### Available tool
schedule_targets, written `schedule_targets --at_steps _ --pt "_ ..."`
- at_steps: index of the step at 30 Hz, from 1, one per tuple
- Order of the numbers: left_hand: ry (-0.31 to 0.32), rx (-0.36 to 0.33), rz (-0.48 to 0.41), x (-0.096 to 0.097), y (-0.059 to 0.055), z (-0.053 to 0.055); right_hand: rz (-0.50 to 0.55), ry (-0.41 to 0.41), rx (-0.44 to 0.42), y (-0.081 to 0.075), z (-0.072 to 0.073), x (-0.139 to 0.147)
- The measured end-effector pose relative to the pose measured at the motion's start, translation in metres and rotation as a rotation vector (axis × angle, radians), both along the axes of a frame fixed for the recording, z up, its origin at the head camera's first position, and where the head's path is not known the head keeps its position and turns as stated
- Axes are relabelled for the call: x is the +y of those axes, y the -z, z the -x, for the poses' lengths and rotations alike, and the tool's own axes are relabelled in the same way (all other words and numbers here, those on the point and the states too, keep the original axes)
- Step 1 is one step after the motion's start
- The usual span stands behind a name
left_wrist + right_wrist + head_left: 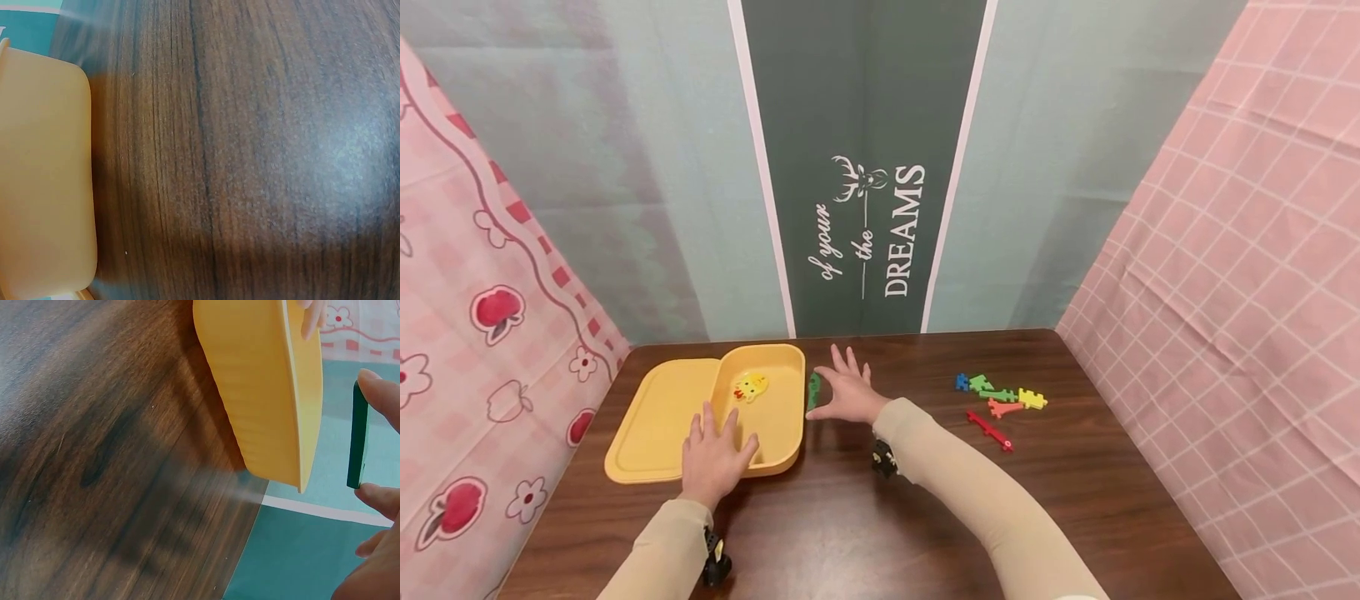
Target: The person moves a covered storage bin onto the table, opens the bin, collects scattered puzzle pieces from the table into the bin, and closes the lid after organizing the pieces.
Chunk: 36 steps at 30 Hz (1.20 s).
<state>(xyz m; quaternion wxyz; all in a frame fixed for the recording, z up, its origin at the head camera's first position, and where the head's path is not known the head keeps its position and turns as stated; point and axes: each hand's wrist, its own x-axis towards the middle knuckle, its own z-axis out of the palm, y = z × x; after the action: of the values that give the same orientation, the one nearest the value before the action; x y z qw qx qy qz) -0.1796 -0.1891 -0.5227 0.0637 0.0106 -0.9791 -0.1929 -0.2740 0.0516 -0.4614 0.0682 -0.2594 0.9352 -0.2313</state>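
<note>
Between thumb and a finger of my right hand (852, 395) a flat green puzzle piece (813, 390) is pinched by its two ends, just right of a yellow box (791, 433). The right wrist view shows this green piece (357, 434) edge-on, raised off the table. Inside the box lies a yellow animal-faced puzzle piece (751, 386). My left hand (713, 462) is spread over the box's near left edge, its fingers holding nothing; whether it touches the rim I cannot tell. In the left wrist view only the box wall (47, 175) and table appear, no hand.
A yellow lid (658, 421) lies against the box's left side. Toward the right of the wooden table (880, 517) sit several puzzle pieces: blue (962, 382), green (997, 395), yellow (1032, 399), orange (1004, 408) and a long red one (990, 431). Fabric curtains surround the table.
</note>
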Motion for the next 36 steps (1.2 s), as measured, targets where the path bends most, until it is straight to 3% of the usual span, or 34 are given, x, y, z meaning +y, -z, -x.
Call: schedule_targets --at_steps 15,22,36 --pt "-0.008 0.007 -0.001 0.001 -0.003 0.002 -0.015 0.001 -0.059 0.002 0.006 -0.020" --pt "-0.015 -0.025 0.005 0.000 -0.005 0.003 -0.025 0.001 -0.087 -0.001 0.006 -0.028" --pt "-0.017 0.029 0.016 0.000 0.000 0.003 -0.030 -0.009 -0.080 0.005 0.014 -0.037"
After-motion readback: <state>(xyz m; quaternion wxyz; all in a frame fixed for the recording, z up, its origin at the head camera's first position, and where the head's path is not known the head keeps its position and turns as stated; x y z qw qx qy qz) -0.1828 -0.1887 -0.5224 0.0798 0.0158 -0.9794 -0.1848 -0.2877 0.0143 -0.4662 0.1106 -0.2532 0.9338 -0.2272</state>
